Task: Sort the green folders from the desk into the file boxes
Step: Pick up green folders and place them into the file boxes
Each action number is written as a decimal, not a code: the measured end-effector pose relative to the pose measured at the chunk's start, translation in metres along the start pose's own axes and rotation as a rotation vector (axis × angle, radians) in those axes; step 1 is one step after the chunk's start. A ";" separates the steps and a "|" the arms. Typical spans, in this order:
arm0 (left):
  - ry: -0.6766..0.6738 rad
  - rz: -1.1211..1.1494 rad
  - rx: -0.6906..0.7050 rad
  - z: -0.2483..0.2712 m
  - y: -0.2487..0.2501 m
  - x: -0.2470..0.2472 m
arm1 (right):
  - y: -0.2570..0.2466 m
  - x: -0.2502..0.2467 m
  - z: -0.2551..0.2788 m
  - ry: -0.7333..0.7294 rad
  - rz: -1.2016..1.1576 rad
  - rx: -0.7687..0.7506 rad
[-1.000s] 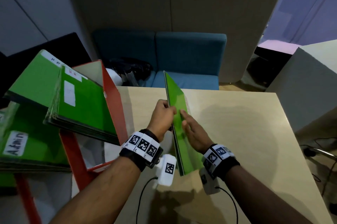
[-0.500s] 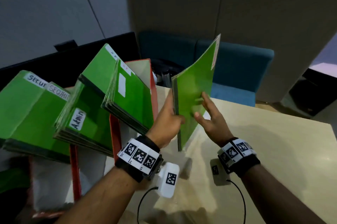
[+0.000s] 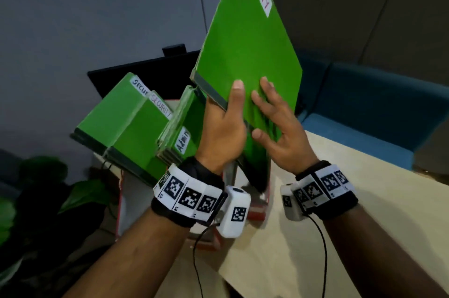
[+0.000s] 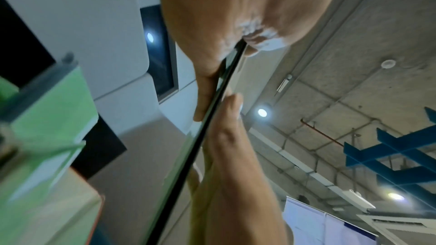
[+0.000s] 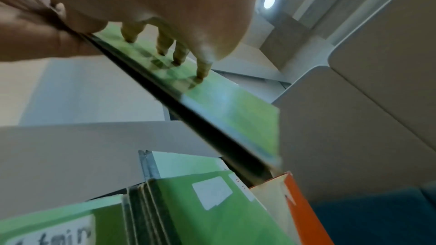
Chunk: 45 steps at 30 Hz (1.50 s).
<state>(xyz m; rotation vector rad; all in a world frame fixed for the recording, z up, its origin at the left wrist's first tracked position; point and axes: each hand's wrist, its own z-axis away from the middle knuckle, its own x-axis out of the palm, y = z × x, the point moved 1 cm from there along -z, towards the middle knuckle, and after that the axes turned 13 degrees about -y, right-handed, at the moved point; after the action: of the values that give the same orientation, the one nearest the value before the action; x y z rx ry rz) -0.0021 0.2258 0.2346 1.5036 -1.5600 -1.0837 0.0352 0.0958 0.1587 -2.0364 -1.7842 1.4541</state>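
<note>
A green folder (image 3: pixel 245 47) with a white "SECURITY" label is held up in the air, tilted, above the red file boxes (image 3: pixel 258 205). My left hand (image 3: pixel 223 132) grips its lower spine edge, thumb on the front cover. My right hand (image 3: pixel 277 132) lies flat with spread fingertips (image 5: pixel 200 74) on the cover. The left wrist view shows the folder edge (image 4: pixel 212 103) pinched between thumb and fingers. Folders labelled "SECURITY" (image 3: pixel 128 127) and "Admin" (image 3: pixel 181 137) stand slanted in the boxes at left.
The pale wooden desk (image 3: pixel 364 212) stretches right of the boxes. A blue sofa (image 3: pixel 379 108) stands behind it. A dark monitor (image 3: pixel 150 71) sits behind the folders. Green plant leaves (image 3: pixel 43 176) are at lower left. An orange box wall (image 5: pixel 304 208) is close under the folder.
The folder has risen from the desk and swung left over the file boxes, its "SECURITY" label now facing me. Both hands went with it.
</note>
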 end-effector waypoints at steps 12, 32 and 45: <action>0.413 -0.088 0.252 0.000 0.044 -0.112 | -0.038 0.102 -0.102 -0.027 -0.125 0.000; 0.616 -0.493 0.172 0.039 -0.047 -0.239 | -0.072 0.232 -0.112 -0.573 -0.070 0.237; 0.538 -0.702 -0.253 0.057 -0.118 -0.260 | -0.051 0.268 -0.109 -0.763 -0.098 0.530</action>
<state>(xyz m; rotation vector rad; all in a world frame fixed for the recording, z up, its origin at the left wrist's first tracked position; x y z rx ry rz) 0.0139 0.4931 0.1199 1.9992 -0.5086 -1.0545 0.0383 0.3821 0.0917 -1.1915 -1.3782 2.5388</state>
